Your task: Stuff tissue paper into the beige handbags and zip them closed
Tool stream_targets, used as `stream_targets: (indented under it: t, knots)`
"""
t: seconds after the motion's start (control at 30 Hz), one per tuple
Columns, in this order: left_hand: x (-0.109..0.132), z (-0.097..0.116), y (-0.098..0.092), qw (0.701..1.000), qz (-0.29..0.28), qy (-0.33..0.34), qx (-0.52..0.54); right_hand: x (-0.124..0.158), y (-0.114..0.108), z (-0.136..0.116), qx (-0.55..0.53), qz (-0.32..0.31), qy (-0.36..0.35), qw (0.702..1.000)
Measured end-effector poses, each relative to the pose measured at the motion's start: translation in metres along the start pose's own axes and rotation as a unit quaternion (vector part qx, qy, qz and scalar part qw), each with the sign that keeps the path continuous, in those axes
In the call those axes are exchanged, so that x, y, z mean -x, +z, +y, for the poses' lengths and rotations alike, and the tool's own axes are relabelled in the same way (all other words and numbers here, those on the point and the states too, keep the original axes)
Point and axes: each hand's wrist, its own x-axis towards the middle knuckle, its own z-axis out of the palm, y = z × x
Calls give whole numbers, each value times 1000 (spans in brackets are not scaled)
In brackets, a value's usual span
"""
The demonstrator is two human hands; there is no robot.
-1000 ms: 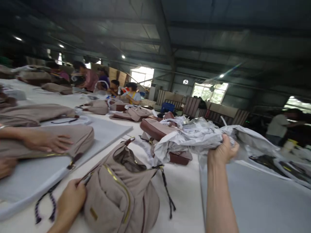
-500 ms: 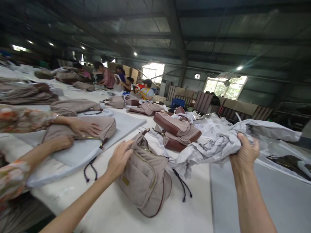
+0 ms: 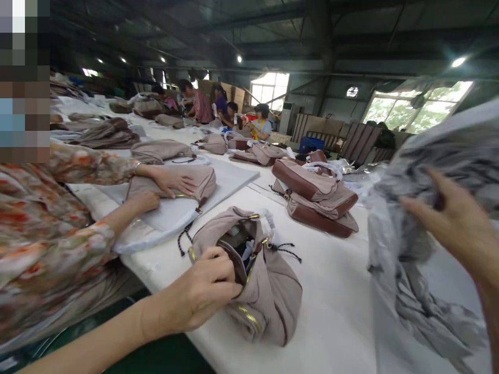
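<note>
Nearest to me, the left hand (image 3: 202, 296) grips the rim of the taupe handbag (image 3: 253, 280) at its open mouth, fingers curled around the edge with the thumb on top, holding the opening apart. The bag lies on the white table (image 3: 331, 291), close to the near edge, its gold zipper (image 3: 247, 314) running along the lower side. White stuffing paper shows inside the opening, and a dark braided cord (image 3: 286, 249) trails from its top onto the table.

To the right, the right hand (image 3: 456, 223) is raised against a large wad of grey wrapping paper (image 3: 413, 280), fingers spread and pressing into it; I cannot tell whether the fingers close fully around it, as the hand is blurred. The paper hangs down to the table, well apart from the handbag.

On the left, a co-worker in a floral sleeve (image 3: 58, 208) presses both hands on a flat taupe bag (image 3: 175, 184) lying on a white foam sheet (image 3: 230, 179).

Beyond the handbag, a stack of brown-trimmed bags (image 3: 315, 200) rests mid-table. Further off, more bags lie along the table, and several people (image 3: 230, 111) work at its far end below the windows (image 3: 413, 106).
</note>
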Motion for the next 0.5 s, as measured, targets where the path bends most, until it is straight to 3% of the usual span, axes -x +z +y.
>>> stream_targets:
  t: [0.1,0.17,0.23,0.27,0.33,0.37,0.43,0.5]
  knots:
    - [14,18,5,1000,18,-8,-2,33,42,-18,66,-159,-78,982]
    - [15,26,6,1000,8,-9,0,70,63,-46,-22,-222,-225,949]
    - [13,32,6,1000,-1,-7,2,110,76,-79,-103,-330,-372,862]
    - [12,35,6,1000,-7,-7,3,127,81,-94,-91,-395,-430,807]
    - [9,40,3,1000,-20,-10,10,153,88,-113,-57,-495,-491,715]
    - [8,42,1,1000,-23,-17,10,161,91,-117,-34,-528,-499,686]
    - [7,45,-3,998,-34,-46,-7,169,94,-113,7,-550,-492,675]
    - [7,45,-8,994,-61,-86,-33,171,93,-102,48,-518,-481,706]
